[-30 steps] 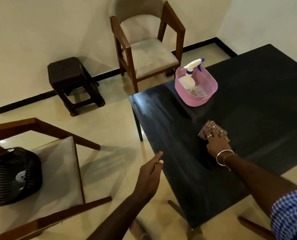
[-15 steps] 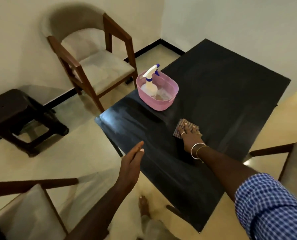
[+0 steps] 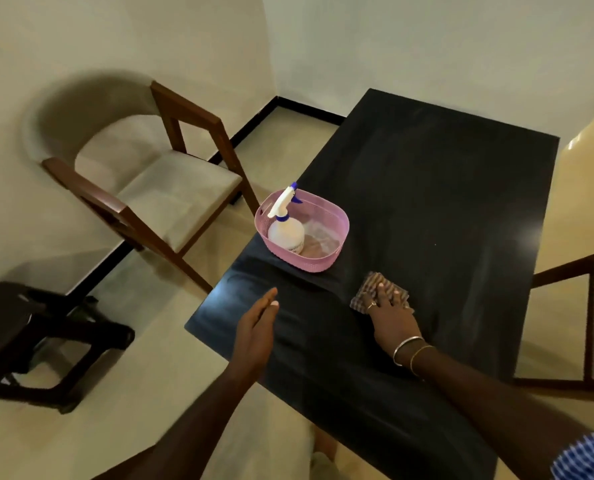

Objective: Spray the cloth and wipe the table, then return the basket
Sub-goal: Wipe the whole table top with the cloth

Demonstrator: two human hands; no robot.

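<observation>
So you've got the black table (image 3: 427, 188) taking up most of the right side, running from near you out toward the far corner of the room. Its top is mostly bare, with some hazy smears along the near-left end.

To the left of it sits a wooden armchair (image 3: 163, 188) with a beige cushioned seat, tucked against the wall and close to the table's left edge. Nearer on the left there's a dark plastic stool (image 3: 35, 337) on the floor, well apart from the table. Off the right edge you can see part of another wooden chair (image 3: 586, 323), pretty much up against that side.

The pink basket (image 3: 326, 261) is on the table near its left edge. Inside it, a white spray bottle (image 3: 286, 233) with a blue trigger tip stands on the left side, leaning a bit, and there's something pale lying on the basket floor next to it; can't tell what it is.

Your right hand (image 3: 389, 317) is flat on the checked cloth (image 3: 366, 292), fingers spread out and pressing it to the tabletop, just near and right of the basket. Two bangles (image 3: 409, 351) on that wrist and a ring on one finger. Your left hand (image 3: 257, 327) is open, fingers together and straight, holding nothing, hanging over the table's near-left corner. Nothing sits between either hand and the basket.
</observation>
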